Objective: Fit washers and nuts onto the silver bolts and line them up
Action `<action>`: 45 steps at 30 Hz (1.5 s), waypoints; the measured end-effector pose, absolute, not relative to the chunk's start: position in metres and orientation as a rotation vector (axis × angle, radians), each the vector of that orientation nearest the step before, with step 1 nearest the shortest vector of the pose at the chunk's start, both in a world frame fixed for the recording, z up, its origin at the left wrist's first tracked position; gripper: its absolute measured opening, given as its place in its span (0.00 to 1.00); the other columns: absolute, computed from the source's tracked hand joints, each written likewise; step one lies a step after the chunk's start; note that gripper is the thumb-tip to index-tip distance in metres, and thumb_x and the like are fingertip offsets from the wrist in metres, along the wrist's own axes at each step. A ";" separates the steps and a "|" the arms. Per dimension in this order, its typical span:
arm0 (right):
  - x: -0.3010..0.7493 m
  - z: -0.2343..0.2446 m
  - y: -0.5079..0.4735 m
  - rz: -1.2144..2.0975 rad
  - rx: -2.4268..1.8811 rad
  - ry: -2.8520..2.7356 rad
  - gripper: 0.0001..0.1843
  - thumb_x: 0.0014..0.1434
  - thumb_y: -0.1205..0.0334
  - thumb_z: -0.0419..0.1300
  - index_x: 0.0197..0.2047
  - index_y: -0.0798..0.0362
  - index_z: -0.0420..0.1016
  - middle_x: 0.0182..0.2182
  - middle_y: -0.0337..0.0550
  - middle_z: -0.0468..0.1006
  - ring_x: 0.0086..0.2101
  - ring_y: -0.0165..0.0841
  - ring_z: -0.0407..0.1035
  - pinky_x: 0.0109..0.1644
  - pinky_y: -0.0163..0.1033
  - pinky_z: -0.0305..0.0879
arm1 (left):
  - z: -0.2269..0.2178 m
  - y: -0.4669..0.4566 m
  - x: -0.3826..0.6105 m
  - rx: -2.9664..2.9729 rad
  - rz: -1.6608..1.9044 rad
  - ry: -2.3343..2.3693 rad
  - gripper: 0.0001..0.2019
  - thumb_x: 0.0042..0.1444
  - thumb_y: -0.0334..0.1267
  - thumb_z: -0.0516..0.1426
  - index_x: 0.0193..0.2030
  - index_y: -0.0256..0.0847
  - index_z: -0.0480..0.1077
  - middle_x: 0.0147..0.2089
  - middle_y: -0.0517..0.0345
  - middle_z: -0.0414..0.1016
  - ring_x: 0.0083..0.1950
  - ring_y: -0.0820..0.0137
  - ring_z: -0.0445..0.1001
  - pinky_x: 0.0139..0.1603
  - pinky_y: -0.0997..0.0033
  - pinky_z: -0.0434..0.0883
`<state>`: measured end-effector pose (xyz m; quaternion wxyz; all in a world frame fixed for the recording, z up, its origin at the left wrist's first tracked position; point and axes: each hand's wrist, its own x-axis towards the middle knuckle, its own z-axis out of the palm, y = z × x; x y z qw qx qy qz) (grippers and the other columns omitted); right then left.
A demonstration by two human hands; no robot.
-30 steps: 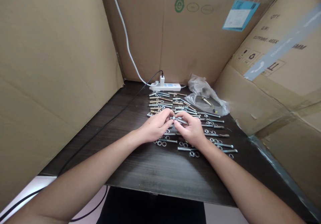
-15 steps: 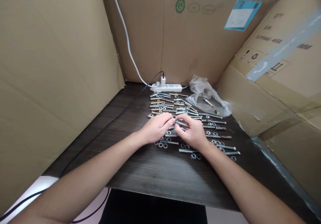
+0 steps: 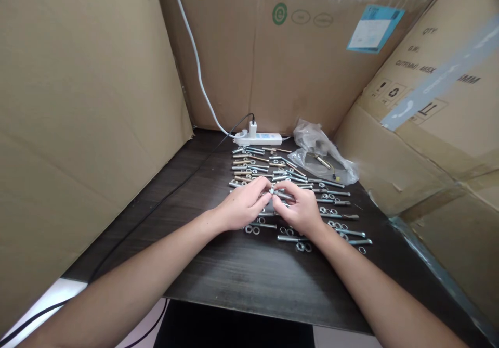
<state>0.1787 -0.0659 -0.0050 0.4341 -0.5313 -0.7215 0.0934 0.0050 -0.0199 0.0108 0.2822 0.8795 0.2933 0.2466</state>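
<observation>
Both my hands are raised over the middle of the laid-out hardware, fingertips almost meeting. My left hand is closed, thumb and forefinger pinching a small silvery nut at the end of a bolt. My right hand is closed around that metal bolt, which lies roughly sideways between its thumb and forefinger. How far the nut sits on the thread is too small to tell. Around and beneath the hands are rows of bolts, nuts and washers, such as a bolt, a hex nut and a washer.
Behind the hardware on the dark wood table lies a white power strip with a black cable running left. A clear plastic bag is at the back right. Cardboard walls enclose the left, back and right.
The nut now shows between my fingertips, as my left fingers have shifted slightly. Both hands stay in nearly the same place, and the view has tilted a little.
</observation>
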 end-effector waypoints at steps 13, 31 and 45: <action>0.174 -0.002 -0.069 0.196 -1.366 -1.879 0.06 0.53 0.63 0.56 0.36 0.52 0.72 0.25 0.37 0.75 0.22 0.27 0.67 0.29 0.30 0.61 | 0.006 -0.016 0.007 2.447 0.701 0.754 0.16 0.67 0.41 0.41 0.31 0.39 0.60 0.32 0.60 0.63 0.34 0.72 0.62 0.37 0.72 0.62; 0.177 -0.003 -0.068 0.226 -1.331 -1.852 0.06 0.53 0.62 0.56 0.36 0.53 0.71 0.25 0.36 0.75 0.23 0.26 0.66 0.28 0.29 0.62 | 0.013 -0.020 0.006 2.390 0.691 0.808 0.12 0.66 0.42 0.43 0.37 0.40 0.62 0.37 0.59 0.67 0.38 0.70 0.66 0.39 0.70 0.64; 0.178 -0.005 -0.068 0.236 -1.336 -1.820 0.07 0.54 0.61 0.56 0.36 0.52 0.71 0.24 0.36 0.73 0.22 0.27 0.65 0.27 0.29 0.63 | 0.012 -0.022 0.005 2.355 0.700 0.802 0.08 0.64 0.41 0.46 0.44 0.41 0.61 0.41 0.58 0.67 0.39 0.70 0.66 0.39 0.70 0.64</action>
